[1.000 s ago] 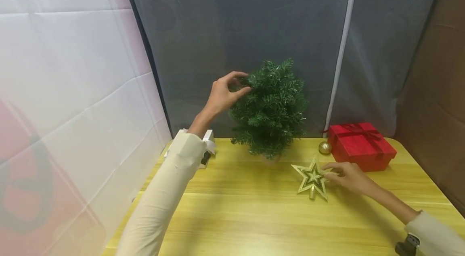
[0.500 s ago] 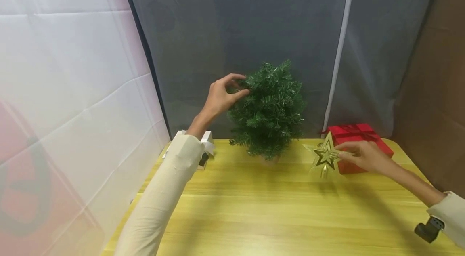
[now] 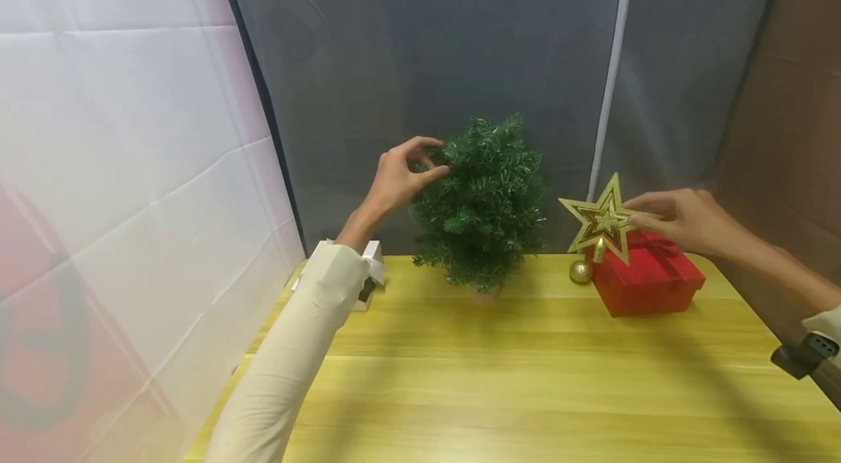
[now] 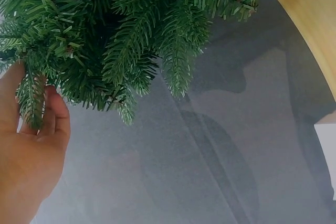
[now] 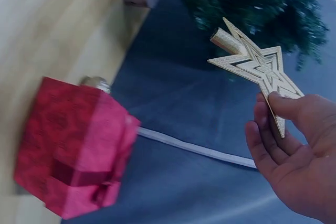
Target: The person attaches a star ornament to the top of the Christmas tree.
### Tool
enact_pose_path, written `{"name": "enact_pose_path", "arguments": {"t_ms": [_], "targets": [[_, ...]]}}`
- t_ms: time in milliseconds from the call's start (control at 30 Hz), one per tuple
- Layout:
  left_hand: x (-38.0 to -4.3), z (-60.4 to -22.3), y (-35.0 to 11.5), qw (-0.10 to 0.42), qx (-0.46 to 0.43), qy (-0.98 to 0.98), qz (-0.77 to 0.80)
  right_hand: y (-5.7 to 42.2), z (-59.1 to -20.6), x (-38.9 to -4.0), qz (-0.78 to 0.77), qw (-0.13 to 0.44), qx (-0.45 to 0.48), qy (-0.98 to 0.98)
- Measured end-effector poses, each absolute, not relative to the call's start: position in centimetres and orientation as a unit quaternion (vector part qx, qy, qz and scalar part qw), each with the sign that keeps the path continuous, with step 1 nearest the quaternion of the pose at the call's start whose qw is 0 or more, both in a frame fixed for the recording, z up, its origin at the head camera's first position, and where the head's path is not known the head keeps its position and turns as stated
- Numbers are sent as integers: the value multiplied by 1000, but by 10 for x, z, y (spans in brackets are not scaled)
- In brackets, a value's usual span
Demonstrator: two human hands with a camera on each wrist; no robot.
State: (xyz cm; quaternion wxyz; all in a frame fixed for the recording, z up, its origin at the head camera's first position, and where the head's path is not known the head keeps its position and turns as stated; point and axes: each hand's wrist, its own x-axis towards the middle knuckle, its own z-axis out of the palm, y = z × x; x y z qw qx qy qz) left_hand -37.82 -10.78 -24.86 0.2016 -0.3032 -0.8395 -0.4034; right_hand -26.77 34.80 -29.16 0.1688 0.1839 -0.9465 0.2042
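The right hand (image 3: 703, 218) pinched the star (image 3: 606, 219) by one point, clear of the tabletop (image 3: 460, 390), and the left hand (image 3: 399, 174) curled round a sprig (image 4: 32, 100) of the tree (image 3: 482, 193), so holding the stem (image 3: 599, 251) downward and the tree steady, lightly, seemed wisest.

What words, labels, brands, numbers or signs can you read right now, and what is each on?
None are readable in any view.
Gold star: no lettering visible.
Red box: blurred dark pattern, no legible text.
Black wrist device: tiny marks, too small to read.
White side wall: large dark curved shape; whether it's a sign, I can't tell.
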Motion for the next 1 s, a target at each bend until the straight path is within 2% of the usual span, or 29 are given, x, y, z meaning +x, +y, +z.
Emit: {"name": "enact_pose_path", "arguments": {"t_ms": [333, 1000], "targets": [[-379, -251, -110, 200, -303, -837, -410, 345, -240, -275, 212, 189, 167, -944], [-378, -250, -108, 203, -300, -834, -416, 316, -170, -288, 203, 241, 194, -929]]}}
